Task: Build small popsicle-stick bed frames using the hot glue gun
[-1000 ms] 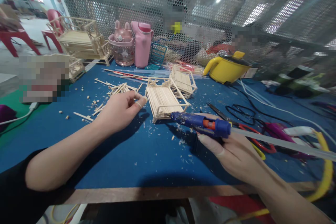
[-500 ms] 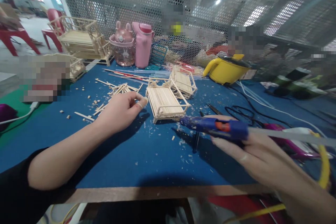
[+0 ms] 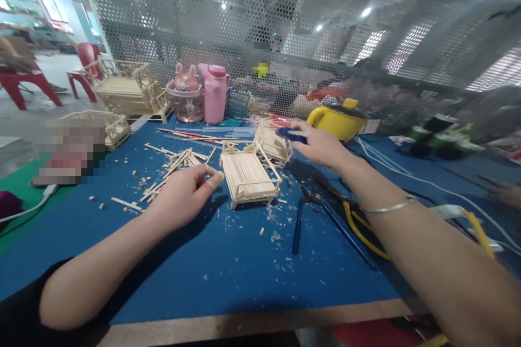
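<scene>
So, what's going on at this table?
A person's left hand has its fingertips at the left edge of the front stick model; whether they touch it is unclear. The right hand extends toward the back, gripping a partly hidden blue tool by the second stick model. Loose sticks lie to the left, and blue-handled pliers lie open in front.

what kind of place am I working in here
Probably a craft workshop: miniature wooden furniture, loose wooden sticks and blue-handled pliers lie on the blue tabletop.
</scene>
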A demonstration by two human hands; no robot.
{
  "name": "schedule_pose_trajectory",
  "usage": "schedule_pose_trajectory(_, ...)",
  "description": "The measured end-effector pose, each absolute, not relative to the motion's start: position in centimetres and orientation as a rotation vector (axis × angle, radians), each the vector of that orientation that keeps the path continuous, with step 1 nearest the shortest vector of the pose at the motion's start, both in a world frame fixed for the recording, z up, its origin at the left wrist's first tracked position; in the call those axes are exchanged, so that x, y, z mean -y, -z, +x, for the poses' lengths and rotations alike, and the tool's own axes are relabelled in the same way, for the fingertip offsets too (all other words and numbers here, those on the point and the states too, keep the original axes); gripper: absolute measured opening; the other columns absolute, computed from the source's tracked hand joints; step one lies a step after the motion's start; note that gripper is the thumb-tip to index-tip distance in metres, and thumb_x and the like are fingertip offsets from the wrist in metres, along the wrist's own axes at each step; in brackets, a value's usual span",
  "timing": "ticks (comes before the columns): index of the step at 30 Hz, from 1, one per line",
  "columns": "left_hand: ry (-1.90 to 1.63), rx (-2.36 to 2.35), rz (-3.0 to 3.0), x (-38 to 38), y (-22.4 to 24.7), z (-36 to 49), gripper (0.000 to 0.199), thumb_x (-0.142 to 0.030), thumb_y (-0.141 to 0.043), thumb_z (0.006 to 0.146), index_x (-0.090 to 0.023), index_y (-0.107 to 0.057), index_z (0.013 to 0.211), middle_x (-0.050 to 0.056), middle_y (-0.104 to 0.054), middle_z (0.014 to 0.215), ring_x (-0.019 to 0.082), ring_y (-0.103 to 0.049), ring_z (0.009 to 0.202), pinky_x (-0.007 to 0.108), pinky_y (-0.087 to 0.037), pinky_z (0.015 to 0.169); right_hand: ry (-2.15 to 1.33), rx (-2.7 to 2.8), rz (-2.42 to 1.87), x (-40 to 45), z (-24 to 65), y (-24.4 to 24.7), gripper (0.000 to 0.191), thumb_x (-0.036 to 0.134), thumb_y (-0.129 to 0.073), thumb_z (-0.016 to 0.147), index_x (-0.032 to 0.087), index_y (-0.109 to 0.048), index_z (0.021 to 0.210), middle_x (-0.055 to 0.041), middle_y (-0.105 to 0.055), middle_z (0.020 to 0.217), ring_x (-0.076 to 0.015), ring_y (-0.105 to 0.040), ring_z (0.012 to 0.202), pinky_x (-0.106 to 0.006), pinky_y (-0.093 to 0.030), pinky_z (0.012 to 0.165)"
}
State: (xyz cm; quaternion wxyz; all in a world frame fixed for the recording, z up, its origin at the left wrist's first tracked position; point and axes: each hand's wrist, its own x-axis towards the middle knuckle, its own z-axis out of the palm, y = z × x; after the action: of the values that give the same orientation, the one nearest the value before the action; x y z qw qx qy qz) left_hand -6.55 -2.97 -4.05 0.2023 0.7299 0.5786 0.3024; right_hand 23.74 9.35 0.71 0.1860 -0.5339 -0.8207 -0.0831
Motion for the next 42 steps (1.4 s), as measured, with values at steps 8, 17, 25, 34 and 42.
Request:
schedule_pose_trajectory(8, -0.929, -1.626, 1.962, 3.0, 4.2, -6.6, 0.037, -0.043, -0.04, 0.093, -0.019, -0.056, 0.116, -0.001, -0.058, 0.072, 0.016, -0.053, 0.067, 0.028, -0.038, 0.064, 0.421, 2.03, -1.376, -5.9, 21.5, -0.7, 0.041, 0.026, -0.055, 0.083, 0.012, -0.058, 0.122, -0.0152, -0.066, 0.113, -0.0268, -0.062, 0.102, -0.04, -0.048, 0.089)
schedule_pose_trajectory(17, -0.982, -1.562, 1.944, 2.9, 4.8, -6.2, 0.043, -0.039, -0.044, 0.09, -0.018, -0.046, 0.128, 0.004, -0.063, 0.093, 0.015, -0.056, 0.069, 0.03, -0.043, 0.067, -0.142, 2.893, -0.911, 5.7, 18.7, 1.4, 0.024, 0.019, -0.052, 0.091, 0.024, -0.073, 0.101, -0.0001, -0.074, 0.085, -0.0115, -0.066, 0.071, -0.022, -0.045, 0.062)
schedule_pose_trajectory(25, -0.976, -1.525, 1.982, 2.8, 5.1, -6.4, 0.046, -0.037, -0.049, 0.086, -0.018, -0.045, 0.128, 0.004, -0.063, 0.095, 0.015, -0.056, 0.068, 0.031, -0.045, 0.068, -0.113, 2.879, -0.993, 4.6, 17.6, 2.0, 0.015, 0.021, -0.058, 0.087, 0.019, -0.07, 0.079, -0.0014, -0.072, 0.078, -0.0132, -0.064, 0.068, -0.024, -0.043, 0.062)
schedule_pose_trajectory(34, -0.916, -1.408, 2.032, 3.5, 4.8, -5.8, 0.056, -0.018, -0.049, 0.08, -0.016, -0.039, 0.135, 0.005, -0.063, 0.103, 0.015, -0.058, 0.078, 0.03, -0.047, 0.072, -0.158, 2.106, -1.17, 4.4, 15.6, 3.9, 0.011, 0.024, -0.064, 0.082, 0.021, -0.075, 0.083, 0.0026, -0.074, 0.069, -0.0105, -0.062, 0.054, -0.022, -0.047, 0.056)
schedule_pose_trajectory(42, -0.902, -1.304, 2.039, 3.8, 5.1, -5.7, 0.062, -0.014, -0.05, 0.077, -0.016, -0.035, 0.137, 0.007, -0.063, 0.105, 0.016, -0.06, 0.081, 0.031, -0.049, 0.074, -0.193, 2.083, -1.172, 4.0, 15.0, 5.0, 0.017, 0.027, -0.06, 0.087, 0.023, -0.075, 0.093, -0.0007, -0.077, 0.089, -0.0176, -0.072, 0.078, -0.028, -0.055, 0.075)
